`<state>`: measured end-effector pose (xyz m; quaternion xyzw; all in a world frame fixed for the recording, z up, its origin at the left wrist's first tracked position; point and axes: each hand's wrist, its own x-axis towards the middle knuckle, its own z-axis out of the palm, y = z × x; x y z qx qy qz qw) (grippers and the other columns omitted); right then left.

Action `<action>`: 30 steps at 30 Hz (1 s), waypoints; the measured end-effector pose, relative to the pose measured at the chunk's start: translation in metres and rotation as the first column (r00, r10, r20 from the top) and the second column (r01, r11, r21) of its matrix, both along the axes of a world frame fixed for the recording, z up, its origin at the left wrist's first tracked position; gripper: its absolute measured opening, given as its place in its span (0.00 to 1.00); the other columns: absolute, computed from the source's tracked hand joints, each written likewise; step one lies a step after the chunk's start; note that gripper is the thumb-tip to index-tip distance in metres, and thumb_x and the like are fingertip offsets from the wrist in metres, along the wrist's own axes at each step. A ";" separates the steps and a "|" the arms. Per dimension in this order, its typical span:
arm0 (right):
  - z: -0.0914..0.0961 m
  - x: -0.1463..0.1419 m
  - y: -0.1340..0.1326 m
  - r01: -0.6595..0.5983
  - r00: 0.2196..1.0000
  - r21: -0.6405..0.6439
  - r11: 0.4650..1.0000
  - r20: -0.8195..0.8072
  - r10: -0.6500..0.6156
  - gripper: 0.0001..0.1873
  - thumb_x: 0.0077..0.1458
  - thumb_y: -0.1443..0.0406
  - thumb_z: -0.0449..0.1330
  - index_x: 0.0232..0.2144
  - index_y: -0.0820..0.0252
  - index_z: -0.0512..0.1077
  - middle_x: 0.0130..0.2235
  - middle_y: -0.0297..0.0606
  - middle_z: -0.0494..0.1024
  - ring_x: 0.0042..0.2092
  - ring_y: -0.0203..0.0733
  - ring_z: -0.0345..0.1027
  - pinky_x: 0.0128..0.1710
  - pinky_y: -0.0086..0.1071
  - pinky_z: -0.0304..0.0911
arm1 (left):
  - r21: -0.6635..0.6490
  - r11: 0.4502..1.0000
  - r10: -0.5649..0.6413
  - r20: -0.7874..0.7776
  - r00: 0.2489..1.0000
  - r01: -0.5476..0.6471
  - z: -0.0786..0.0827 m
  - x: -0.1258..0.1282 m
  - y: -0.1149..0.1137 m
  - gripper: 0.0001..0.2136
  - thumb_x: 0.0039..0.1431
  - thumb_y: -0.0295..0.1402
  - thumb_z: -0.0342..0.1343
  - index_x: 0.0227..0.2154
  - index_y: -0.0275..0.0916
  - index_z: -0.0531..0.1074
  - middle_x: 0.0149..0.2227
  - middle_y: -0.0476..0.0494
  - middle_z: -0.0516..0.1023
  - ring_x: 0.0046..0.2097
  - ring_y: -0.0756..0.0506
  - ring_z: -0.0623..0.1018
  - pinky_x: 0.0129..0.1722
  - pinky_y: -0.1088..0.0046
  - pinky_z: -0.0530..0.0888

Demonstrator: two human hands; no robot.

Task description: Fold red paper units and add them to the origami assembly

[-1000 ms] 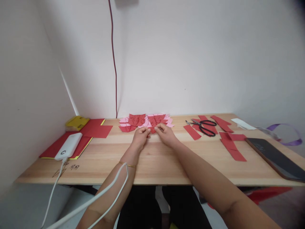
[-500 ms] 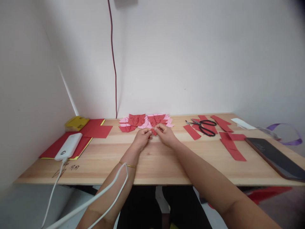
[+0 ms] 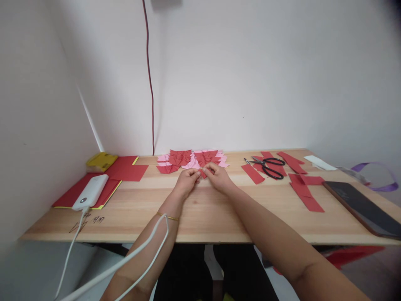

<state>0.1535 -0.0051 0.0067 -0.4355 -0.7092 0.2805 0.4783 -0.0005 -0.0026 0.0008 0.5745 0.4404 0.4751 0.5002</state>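
Between my fingertips is a small piece of red paper (image 3: 203, 174), partly hidden by them. My left hand (image 3: 188, 180) pinches its left side, and my right hand (image 3: 217, 175) pinches its right side, with the thumbs close together. Just beyond my hands lie folded red paper pieces (image 3: 180, 158) and pink paper pieces (image 3: 223, 160), pointed and piled in rows near the wall. A white cable (image 3: 138, 251) runs over my left forearm.
Black-handled scissors (image 3: 272, 167) lie on red paper scraps at the right, beside a pen (image 3: 246, 160). A dark phone (image 3: 360, 205) rests at the right edge. At left, a white power bank (image 3: 92, 192) sits on red paper sheets (image 3: 70, 193) near a yellow packet (image 3: 102, 161).
Almost nothing differs. Both hands keep pinching the red paper in the same place, and the view has shifted very slightly.
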 end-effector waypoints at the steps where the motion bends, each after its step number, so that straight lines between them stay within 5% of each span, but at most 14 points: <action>1: 0.000 0.000 0.000 -0.005 1.000 -0.002 1.000 -0.006 0.005 0.11 0.54 0.59 0.52 0.26 0.58 0.67 0.27 0.33 0.71 0.31 0.37 0.64 0.35 0.30 0.59 | -0.009 1.000 -0.006 -0.002 1.000 0.006 0.000 0.000 -0.001 0.14 0.45 0.43 0.59 0.22 0.35 0.70 0.18 0.51 0.66 0.22 0.53 0.63 0.24 0.77 0.59; 30: 0.001 -0.003 -0.001 -0.028 0.996 -0.077 0.997 -0.082 0.021 0.11 0.51 0.57 0.55 0.28 0.59 0.68 0.27 0.32 0.70 0.30 0.36 0.63 0.32 0.30 0.58 | 0.025 0.987 0.158 0.067 0.985 -0.160 0.004 -0.001 0.001 0.11 0.42 0.38 0.62 0.22 0.35 0.72 0.19 0.52 0.68 0.23 0.53 0.66 0.27 0.76 0.62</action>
